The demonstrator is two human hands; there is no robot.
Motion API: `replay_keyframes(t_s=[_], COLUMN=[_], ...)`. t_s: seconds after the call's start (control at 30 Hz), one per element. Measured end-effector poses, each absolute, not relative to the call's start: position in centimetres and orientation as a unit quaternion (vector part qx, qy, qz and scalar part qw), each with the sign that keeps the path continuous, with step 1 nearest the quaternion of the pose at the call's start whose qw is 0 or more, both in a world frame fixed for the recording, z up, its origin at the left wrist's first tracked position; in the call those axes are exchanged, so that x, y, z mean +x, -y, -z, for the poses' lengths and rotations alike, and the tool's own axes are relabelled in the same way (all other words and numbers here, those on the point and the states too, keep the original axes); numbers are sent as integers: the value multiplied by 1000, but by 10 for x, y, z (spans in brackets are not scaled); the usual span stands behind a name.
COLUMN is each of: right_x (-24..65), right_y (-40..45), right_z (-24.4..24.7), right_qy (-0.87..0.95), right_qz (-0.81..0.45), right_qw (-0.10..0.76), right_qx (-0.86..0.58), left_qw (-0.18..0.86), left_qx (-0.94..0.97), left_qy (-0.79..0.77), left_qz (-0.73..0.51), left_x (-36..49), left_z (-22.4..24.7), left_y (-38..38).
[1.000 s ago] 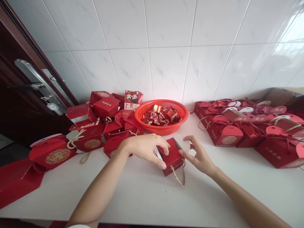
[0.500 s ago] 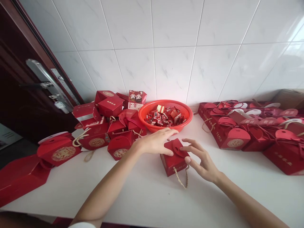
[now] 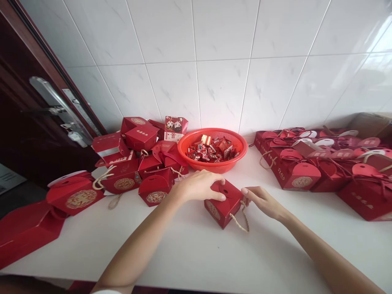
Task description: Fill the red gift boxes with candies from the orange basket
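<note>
A small red gift box (image 3: 222, 206) stands on the white tabletop, its top flaps folded over and a round hole showing in the middle. My left hand (image 3: 200, 188) grips it from the left, thumb on the lid and the other fingers over the far edge. At the right side of the box is my right hand (image 3: 260, 199), thumb by the corner and fingers curled in against the side, their tips partly hidden. A twisted beige rope handle (image 3: 239, 222) hangs from the right side onto the table.
Behind the box sits an orange-red plastic basket (image 3: 243, 153) of wrapped sweets. Many red gift boxes (image 3: 125, 173) are heaped on the left, and rows of tied ones (image 3: 301, 173) fill the right. A tiled wall (image 3: 220, 90) closes off the back; a dark door (image 3: 18, 90) is at far left.
The gift box has turned a little, so its round gold emblem now shows at the left front. My right hand has moved from the lid to its right side, and its fingers have curled in.
</note>
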State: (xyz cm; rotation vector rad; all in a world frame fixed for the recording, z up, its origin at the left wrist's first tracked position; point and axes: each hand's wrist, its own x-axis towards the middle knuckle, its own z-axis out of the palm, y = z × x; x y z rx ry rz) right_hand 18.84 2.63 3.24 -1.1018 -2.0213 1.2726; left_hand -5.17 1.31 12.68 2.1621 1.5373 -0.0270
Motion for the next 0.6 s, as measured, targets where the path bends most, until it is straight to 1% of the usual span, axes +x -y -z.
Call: replay_keyframes(t_s=[0.1,0.2,0.3,0.4,0.47,0.53,0.6], right_x=[193,198,201,201,200,198,196], right_y=[-29,-30,-30,-30,-30,-31,-31], right_z=[-34,-38,-42,-44,-44,-41,-38], right_qy=[739,710,647,612,609,612,616], right_qz=[-504,-570,-647,-682,-678,-661,-652], right_qw=[213,182,210,249,266,277,269], right_qx=[-393,-371,-343,-314,-316,-334,-351], left_qw=[220,207,184,177,204,254,299], left_qx=[784,792,804,814,811,793,776], left_qy=[-581,-574,-564,-549,-545,-551,-554], left_qz=[13,-13,-43,-64,-66,-55,-45], left_x=[-50,-48,-47,-47,-49,-51,-54], left_z=[-127,-124,-120,-117,-115,-114,-112], left_y=[-8,-5,-5,-9,-14,-20,-25])
